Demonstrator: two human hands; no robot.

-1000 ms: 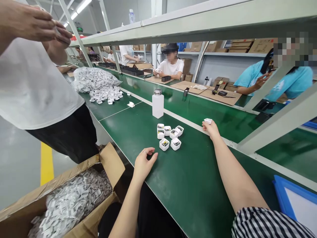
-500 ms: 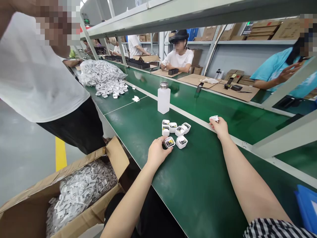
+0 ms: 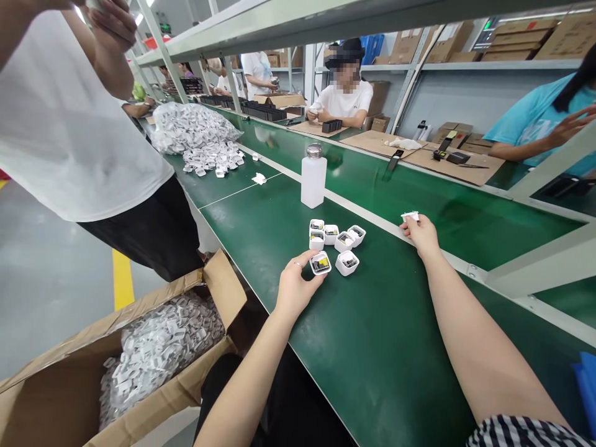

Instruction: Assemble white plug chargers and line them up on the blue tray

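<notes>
Between thumb and fingers, my left hand [image 3: 298,283] grips a small white square plastic housing [image 3: 321,263], its open top showing black and yellow parts inside. Off to the right, my right hand [image 3: 421,234] pinches a small white plastic piece [image 3: 410,216] above the bench, near the pale divider strip. Another white housing [image 3: 347,263] stands just right of the one in my left hand. Behind these, several more open housings [image 3: 331,233] are grouped together, with similar parts inside. A translucent white bottle [image 3: 313,180] with a metal cap stands beyond them.
A heap of white plastic pieces [image 3: 214,159] lies before a full plastic bag [image 3: 193,126]. A cardboard box [image 3: 223,292] of bagged pieces sits below left. A person in a white shirt [image 3: 79,124] stands left; others sit across the green bench [image 3: 372,347]. A metal post [image 3: 540,248] rises right.
The view has shifted slightly, moving the scene a little. My left hand still holds the housing, now tipped more towards me. My right hand keeps its white piece, turned a little.
</notes>
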